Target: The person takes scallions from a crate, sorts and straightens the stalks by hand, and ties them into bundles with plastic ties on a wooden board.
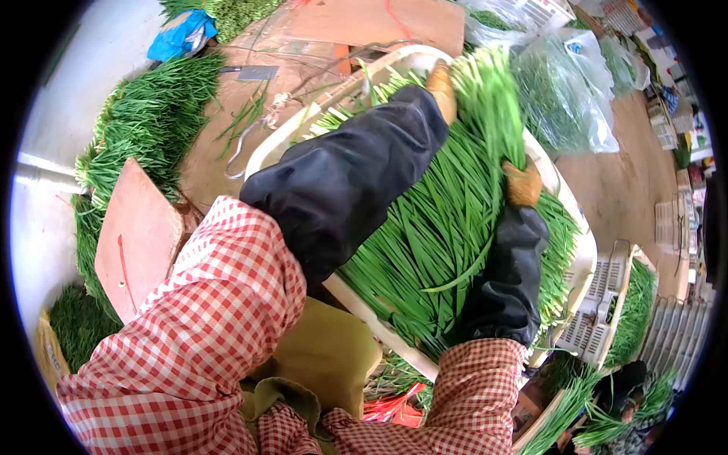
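Note:
A large white basin (572,292) holds long green stalks (425,227) with pale cut ends. Both my arms reach over it in black oversleeves and red checked sleeves. My left hand (442,92), in a tan glove, is closed at the basin's far side against the pale ends of a bunch (489,95). Lower down on the right, my right hand (522,184), gloved too, is closed around the leafy part of that same bunch, whose leaves are blurred. The left fingers are partly hidden behind the stalks.
Piles of green stalks (152,114) lie at left, near a cleaver (256,73) and a metal hook (239,155). A plastic bag of greens (565,95) is beyond the basin. White crates (599,299) stand right. At bottom right, another person's hand (628,412) is near stalks.

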A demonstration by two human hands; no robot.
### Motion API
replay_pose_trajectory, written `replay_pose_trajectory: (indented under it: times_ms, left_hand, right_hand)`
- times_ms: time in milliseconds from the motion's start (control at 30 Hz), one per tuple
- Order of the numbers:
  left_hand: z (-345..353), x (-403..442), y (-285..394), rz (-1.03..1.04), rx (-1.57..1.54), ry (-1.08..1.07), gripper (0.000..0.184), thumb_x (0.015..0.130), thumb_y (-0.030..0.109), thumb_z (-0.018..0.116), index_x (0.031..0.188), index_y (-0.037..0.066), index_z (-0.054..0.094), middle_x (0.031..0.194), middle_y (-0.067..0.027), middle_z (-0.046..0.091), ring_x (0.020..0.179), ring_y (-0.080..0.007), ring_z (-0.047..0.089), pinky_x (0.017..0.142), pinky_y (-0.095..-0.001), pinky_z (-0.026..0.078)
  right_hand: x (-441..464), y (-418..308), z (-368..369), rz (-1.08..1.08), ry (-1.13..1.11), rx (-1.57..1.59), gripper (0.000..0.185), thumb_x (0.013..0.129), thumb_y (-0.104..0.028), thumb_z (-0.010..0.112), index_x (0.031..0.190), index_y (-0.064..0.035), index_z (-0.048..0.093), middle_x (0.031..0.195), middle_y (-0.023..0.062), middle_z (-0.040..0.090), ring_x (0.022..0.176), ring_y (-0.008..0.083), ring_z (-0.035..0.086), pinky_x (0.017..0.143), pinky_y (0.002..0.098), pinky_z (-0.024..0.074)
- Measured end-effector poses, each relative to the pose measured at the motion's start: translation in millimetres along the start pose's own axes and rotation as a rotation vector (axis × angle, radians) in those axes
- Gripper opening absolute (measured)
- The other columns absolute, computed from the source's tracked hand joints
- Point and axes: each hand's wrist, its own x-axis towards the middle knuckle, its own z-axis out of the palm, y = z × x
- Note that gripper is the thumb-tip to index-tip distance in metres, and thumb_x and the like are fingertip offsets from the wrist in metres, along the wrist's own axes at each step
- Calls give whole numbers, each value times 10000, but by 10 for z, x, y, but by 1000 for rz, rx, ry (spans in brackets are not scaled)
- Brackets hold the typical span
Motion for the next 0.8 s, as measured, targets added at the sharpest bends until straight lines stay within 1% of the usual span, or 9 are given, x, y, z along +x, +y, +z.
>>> replay_pose_trajectory:
  times_ms: [33,267,367,467,533,633,700,733,800]
  left_hand:
    - [-99,35,-16,54,675,-123,673,925,554,378,1411,90,341,1467,-114,346,1363,-260,294,1147,-373,165]
    - [-122,50,175,148,567,85,583,945,509,375,1317,63,430,1301,-131,527,1162,-311,537,1044,-480,366]
    - [-86,-46,170,1,418,-43,538,931,498,436,1259,76,500,1257,-97,563,1155,-298,536,1030,-486,377]
    - [-30,-172,134,-3,376,-35,538,901,507,509,1255,102,517,1271,-82,560,1147,-282,540,1040,-464,379]
    - [32,-326,117,-9,421,-46,561,867,512,569,1260,115,515,1268,-78,561,1158,-279,531,1050,-445,380]
    - [148,-502,81,-102,412,-92,582,867,533,557,1266,112,508,1272,-107,551,1165,-298,522,1048,-474,376]
    - [236,-585,96,-205,561,-178,646,861,564,548,1294,90,477,1285,-139,532,1205,-312,485,1048,-495,365]
    - [317,-841,31,44,872,-129,709,855,592,534,1318,63,440,1321,-141,498,1246,-304,448,1055,-497,350]
    - [468,-1189,-6,-130,1094,-420,810,810,667,538,1378,111,385,1406,-133,401,1286,-289,405,1085,-482,304]
  right_hand:
    - [5,51,54,-16,50,-176,605,692,-370,711,1184,-40,585,1010,211,657,941,357,629,846,402,465]
    - [-3,-242,-54,-81,-90,-375,636,730,-280,688,1267,6,505,1106,243,618,1056,332,592,914,367,434]
    - [58,-274,-366,-142,-340,-223,629,758,-254,703,1288,9,489,1122,217,617,1075,286,586,930,356,424]
    - [238,-658,-715,4,-401,-335,913,713,-401,786,1351,93,359,1187,248,587,1187,285,521,1019,353,367]
    - [255,-1258,-664,-103,-172,-124,1026,664,-384,836,1382,100,287,1273,288,507,1226,317,477,1033,361,360]
    - [253,-1682,-141,-271,-359,259,1122,622,-366,865,1415,81,209,1388,309,365,1284,341,405,1060,355,335]
    - [216,-1687,130,-427,-327,-169,1189,607,-312,873,1443,56,112,1440,296,277,1325,342,342,1089,333,298]
    - [130,-1700,177,-504,-251,-352,1192,602,-286,876,1446,51,105,1438,282,293,1325,335,343,1095,324,287]
    - [-71,-1637,28,-600,-194,-24,1138,609,-186,860,1441,49,121,1434,243,319,1318,328,353,1097,333,280]
